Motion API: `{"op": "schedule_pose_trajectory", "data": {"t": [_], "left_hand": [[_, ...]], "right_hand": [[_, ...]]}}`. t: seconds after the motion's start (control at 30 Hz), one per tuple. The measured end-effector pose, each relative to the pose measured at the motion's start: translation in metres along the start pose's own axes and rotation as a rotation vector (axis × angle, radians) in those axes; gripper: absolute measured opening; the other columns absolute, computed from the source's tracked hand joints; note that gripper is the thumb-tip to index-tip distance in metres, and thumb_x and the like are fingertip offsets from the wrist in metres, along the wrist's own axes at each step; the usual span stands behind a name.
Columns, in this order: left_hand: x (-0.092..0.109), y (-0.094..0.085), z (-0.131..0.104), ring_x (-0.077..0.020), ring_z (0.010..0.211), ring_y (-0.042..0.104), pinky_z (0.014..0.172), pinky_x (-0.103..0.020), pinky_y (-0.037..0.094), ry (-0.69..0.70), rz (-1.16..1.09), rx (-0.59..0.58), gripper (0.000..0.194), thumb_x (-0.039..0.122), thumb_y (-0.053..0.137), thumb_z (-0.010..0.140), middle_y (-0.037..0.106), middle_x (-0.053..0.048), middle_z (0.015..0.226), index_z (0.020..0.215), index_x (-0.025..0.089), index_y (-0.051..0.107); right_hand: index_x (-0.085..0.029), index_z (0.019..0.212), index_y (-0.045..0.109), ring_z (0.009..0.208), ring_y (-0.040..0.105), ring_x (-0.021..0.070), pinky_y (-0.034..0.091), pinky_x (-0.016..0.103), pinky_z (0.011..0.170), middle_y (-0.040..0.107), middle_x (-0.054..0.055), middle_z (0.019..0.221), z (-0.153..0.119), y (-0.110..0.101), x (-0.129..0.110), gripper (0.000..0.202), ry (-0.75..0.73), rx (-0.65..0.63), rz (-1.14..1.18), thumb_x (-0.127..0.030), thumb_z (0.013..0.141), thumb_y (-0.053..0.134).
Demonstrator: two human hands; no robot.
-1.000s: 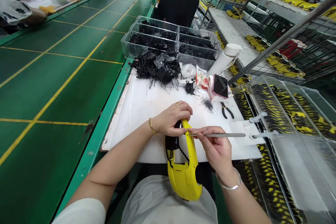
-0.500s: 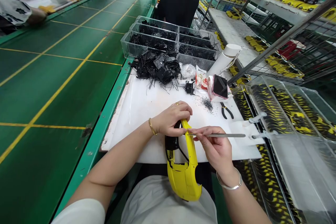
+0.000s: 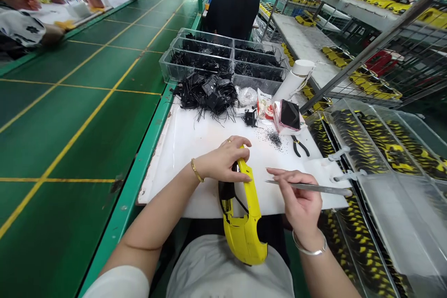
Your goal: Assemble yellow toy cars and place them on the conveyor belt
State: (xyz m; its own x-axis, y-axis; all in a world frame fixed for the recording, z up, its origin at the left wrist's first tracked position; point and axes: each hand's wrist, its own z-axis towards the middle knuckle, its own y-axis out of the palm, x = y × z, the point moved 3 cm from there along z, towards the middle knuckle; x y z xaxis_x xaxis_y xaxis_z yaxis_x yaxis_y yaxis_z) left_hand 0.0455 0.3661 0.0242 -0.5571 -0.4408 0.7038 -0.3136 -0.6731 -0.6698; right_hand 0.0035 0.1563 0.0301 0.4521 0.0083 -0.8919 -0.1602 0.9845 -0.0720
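My left hand point(image 3: 228, 160) is closed around the far end of a yellow toy car body shell point(image 3: 246, 237), thumb along its side. The shell's near end rests against my shirt, and a dark window piece and a thin black strip show inside it. In my right hand point(image 3: 302, 200) is a pair of metal tweezers point(image 3: 323, 188), tips pointing left, apart from the shell. Beyond my hands, a scatter of tiny black pieces point(image 3: 274, 138) lies on the white tabletop point(image 3: 195, 144), with black-handled pliers point(image 3: 299, 146) to their right.
Behind a pile of black wired parts point(image 3: 209, 93) stands a clear divided bin point(image 3: 167, 67). A phone point(image 3: 289, 114), a snack packet point(image 3: 264, 104) and a white bottle point(image 3: 298, 77) are at the back right. Green conveyor point(image 3: 70, 116) runs along the left; parts trays point(image 3: 380, 186) stand right. A co-worker point(image 3: 232, 11) sits ahead.
My right hand has moved right with the tweezers, whose tips have left the side of the shell. My left hand still holds the shell in nearly the same place.
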Motion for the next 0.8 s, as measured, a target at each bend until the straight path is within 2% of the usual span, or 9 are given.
{"op": "schedule_pose_trajectory", "data": {"t": [0.1, 0.23, 0.33, 0.47, 0.53, 0.6, 0.7, 0.77, 0.8], "left_hand": [[0.0, -0.004, 0.0, -0.0331, 0.123, 0.038, 0.104, -0.054, 0.038, -0.094, -0.023, -0.07, 0.043, 0.054, 0.072, 0.072, 0.046, -0.015, 0.128, 0.088, 0.018, 0.056], [-0.002, -0.01, 0.005, -0.0324, 0.129, 0.035, 0.109, -0.056, 0.033, -0.128, -0.09, -0.151, 0.033, 0.047, 0.069, 0.078, 0.047, -0.014, 0.13, 0.087, 0.018, 0.057], [-0.001, -0.011, 0.006, -0.0296, 0.135, 0.03, 0.114, -0.056, 0.025, -0.165, -0.127, -0.203, 0.025, 0.043, 0.053, 0.089, 0.047, -0.012, 0.13, 0.085, 0.018, 0.057], [0.003, -0.008, 0.004, -0.0306, 0.133, 0.03, 0.113, -0.054, 0.027, -0.242, -0.086, -0.172, 0.034, 0.045, 0.071, 0.077, 0.04, -0.012, 0.139, 0.086, 0.018, 0.053], [0.005, -0.006, 0.003, -0.0311, 0.131, 0.031, 0.112, -0.054, 0.029, -0.248, -0.066, -0.169, 0.04, 0.046, 0.076, 0.071, 0.04, -0.012, 0.139, 0.087, 0.018, 0.053], [0.004, -0.005, 0.003, -0.0316, 0.132, 0.032, 0.112, -0.056, 0.029, -0.22, -0.069, -0.175, 0.041, 0.05, 0.076, 0.07, 0.042, -0.013, 0.138, 0.087, 0.018, 0.055], [-0.002, -0.006, 0.001, -0.0283, 0.137, 0.031, 0.117, -0.054, 0.024, -0.145, -0.212, -0.156, 0.04, 0.056, 0.056, 0.084, 0.041, -0.012, 0.143, 0.102, 0.02, 0.059], [-0.007, -0.01, -0.005, -0.0228, 0.142, 0.028, 0.122, -0.048, 0.019, -0.137, -0.363, -0.054, 0.044, 0.051, 0.035, 0.094, 0.035, -0.01, 0.15, 0.123, 0.023, 0.054], [-0.008, -0.013, -0.012, -0.0206, 0.144, 0.026, 0.123, -0.046, 0.017, -0.16, -0.425, 0.027, 0.047, 0.048, 0.028, 0.097, 0.031, -0.009, 0.153, 0.132, 0.024, 0.048]], "right_hand": [[-0.022, 0.097, 0.053, 0.08, 0.063, 0.0169, 0.053, 0.036, 0.079, 0.055, 0.001, 0.079, -0.003, -0.024, 0.01, 0.005, 0.106, 0.063, -0.14, -0.022, 0.095, 0.049], [-0.02, 0.112, 0.058, 0.084, 0.057, 0.0214, 0.05, 0.039, 0.08, 0.055, 0.007, 0.092, -0.003, -0.061, 0.035, 0.028, 0.281, -0.077, -0.748, -0.038, 0.095, 0.045], [-0.012, 0.124, 0.059, 0.082, 0.055, 0.0254, 0.049, 0.044, 0.079, 0.052, 0.013, 0.093, -0.003, -0.082, 0.053, 0.039, 0.277, -0.147, -1.166, -0.031, 0.095, 0.04], [-0.007, 0.123, 0.062, 0.09, 0.051, 0.0334, 0.048, 0.047, 0.072, 0.054, 0.02, 0.095, -0.011, -0.088, 0.061, 0.042, 0.201, -0.121, -1.428, -0.018, 0.091, 0.037], [-0.009, 0.123, 0.061, 0.099, 0.049, 0.0348, 0.048, 0.05, 0.077, 0.055, 0.022, 0.106, -0.018, -0.078, 0.052, 0.039, 0.122, -0.01, -1.284, -0.026, 0.092, 0.043], [-0.013, 0.116, 0.062, 0.093, 0.053, 0.0282, 0.049, 0.045, 0.078, 0.058, 0.018, 0.107, -0.023, -0.058, 0.043, 0.038, 0.181, 0.012, -0.899, -0.039, 0.092, 0.05], [-0.018, 0.102, 0.061, 0.061, 0.05, 0.0143, 0.045, 0.027, 0.052, 0.061, 0.007, 0.085, -0.032, -0.003, 0.041, 0.04, 0.611, -0.262, -0.047, -0.054, 0.089, 0.05], [-0.016, 0.096, 0.058, 0.05, 0.044, 0.0102, 0.034, 0.02, 0.04, 0.058, 0.002, 0.072, -0.035, 0.034, 0.036, 0.042, 0.842, -0.406, 0.425, -0.057, 0.085, 0.057], [-0.016, 0.094, 0.057, 0.048, 0.043, 0.0087, 0.03, 0.018, 0.038, 0.056, 0.001, 0.069, -0.035, 0.047, 0.032, 0.043, 0.892, -0.419, 0.582, -0.056, 0.082, 0.062]]}}
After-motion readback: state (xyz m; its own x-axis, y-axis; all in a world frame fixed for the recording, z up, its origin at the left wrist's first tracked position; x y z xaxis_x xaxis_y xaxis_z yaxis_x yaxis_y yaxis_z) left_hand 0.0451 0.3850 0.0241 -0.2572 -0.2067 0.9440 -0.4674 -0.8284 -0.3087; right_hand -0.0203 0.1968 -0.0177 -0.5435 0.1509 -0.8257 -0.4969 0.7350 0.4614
